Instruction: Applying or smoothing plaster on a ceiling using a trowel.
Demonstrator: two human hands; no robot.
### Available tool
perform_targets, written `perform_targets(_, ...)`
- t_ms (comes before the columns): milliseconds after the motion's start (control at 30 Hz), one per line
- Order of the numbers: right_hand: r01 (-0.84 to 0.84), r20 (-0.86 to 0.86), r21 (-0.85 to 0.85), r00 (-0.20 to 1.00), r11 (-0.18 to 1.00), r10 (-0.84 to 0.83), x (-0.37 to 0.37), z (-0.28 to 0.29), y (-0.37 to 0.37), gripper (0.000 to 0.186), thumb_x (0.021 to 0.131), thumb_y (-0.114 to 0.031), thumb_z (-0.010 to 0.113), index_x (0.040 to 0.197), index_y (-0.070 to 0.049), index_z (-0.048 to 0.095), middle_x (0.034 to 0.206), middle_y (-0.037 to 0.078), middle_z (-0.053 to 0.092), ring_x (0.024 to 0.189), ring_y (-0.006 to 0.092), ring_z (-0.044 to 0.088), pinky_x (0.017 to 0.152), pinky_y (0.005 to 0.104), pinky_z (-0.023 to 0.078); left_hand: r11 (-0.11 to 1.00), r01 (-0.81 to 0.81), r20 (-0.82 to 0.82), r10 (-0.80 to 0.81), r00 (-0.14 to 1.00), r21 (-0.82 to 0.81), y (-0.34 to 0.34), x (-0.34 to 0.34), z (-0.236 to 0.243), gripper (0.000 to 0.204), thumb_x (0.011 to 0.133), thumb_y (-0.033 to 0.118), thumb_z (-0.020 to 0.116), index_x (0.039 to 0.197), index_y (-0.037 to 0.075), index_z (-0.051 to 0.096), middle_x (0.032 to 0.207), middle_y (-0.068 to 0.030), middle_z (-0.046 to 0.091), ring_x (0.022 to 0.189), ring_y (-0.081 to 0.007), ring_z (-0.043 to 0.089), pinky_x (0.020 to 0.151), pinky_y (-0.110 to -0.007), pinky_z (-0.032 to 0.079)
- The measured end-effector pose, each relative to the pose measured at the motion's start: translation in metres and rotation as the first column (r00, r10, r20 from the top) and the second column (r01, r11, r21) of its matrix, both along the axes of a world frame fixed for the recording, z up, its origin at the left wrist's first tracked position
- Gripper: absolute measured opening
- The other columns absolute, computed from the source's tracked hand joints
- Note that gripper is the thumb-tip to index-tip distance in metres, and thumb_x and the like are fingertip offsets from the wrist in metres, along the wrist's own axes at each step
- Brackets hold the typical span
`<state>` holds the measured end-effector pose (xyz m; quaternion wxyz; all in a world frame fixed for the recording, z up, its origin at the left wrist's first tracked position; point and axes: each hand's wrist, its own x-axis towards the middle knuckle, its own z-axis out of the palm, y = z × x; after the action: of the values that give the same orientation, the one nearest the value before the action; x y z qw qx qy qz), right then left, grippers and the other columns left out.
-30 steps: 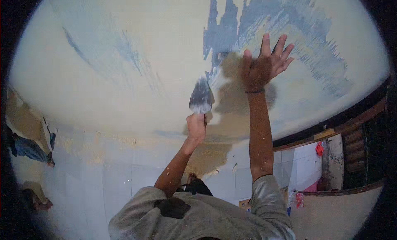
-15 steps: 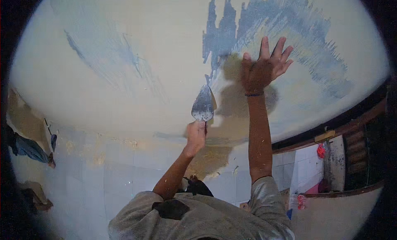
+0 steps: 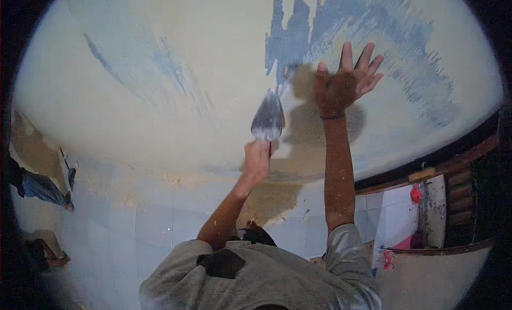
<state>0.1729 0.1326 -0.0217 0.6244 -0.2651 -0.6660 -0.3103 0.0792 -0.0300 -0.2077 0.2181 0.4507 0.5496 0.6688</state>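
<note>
My left hand is wrapped round the handle of a pointed metal trowel. The blade points up along a cream-painted wall, its tip just below a ragged patch of exposed blue-grey paint. The blade is slightly blurred. Higher and to the right, my right hand lies spread on the wall, fingers apart, with a dark band on the wrist. It holds nothing. Scraped streaks surround this hand above and to its right.
Pale floor tiles run below the wall, with scattered crumbs along its foot. Cloth hangs or lies at the far left. To the right are a dark wooden frame, a red item and a low partition.
The trowel and my left hand have moved up the wall and slightly right. My right hand stays spread on the wall, while the whole view has shifted a little.
</note>
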Motion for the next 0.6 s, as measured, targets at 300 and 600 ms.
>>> perform_targets(300, 0.008, 0.005, -0.023, 1.0, 1.0, -0.008, -0.003, 0.001, -0.009, 0.054, 0.097, -0.056, 0.039, 0.141, -0.025, 0.043, 0.154, 0.017, 0.031, 0.144, 0.0461, 0.02, 0.11, 0.0674, 0.007, 1.0, 0.009, -0.138, -0.008, 0.99, 0.009, 0.004, -0.012, -0.005, 0.055, 0.102, 0.046, 0.04, 0.069, 0.003, 0.05, 0.052, 0.0011, 0.043, 0.046, -0.0093, 0.044, 0.043, -0.028, 0.035)
perform_targets(600, 0.025, -0.002, -0.02, 1.0, 0.999, -0.025, -0.001, -0.002, -0.007, 0.057, 0.096, -0.06, 0.037, 0.142, -0.025, 0.042, 0.155, 0.018, 0.03, 0.144, 0.0464, 0.019, 0.11, 0.0677, 0.008, 0.994, 0.1, 0.161, -0.093, 0.982, -0.034, -0.009, 0.004, 0.009, 0.048, 0.102, 0.035, 0.039, 0.071, 0.001, 0.053, 0.052, -0.0065, 0.046, 0.048, -0.0154, 0.047, 0.047, -0.034, 0.039)
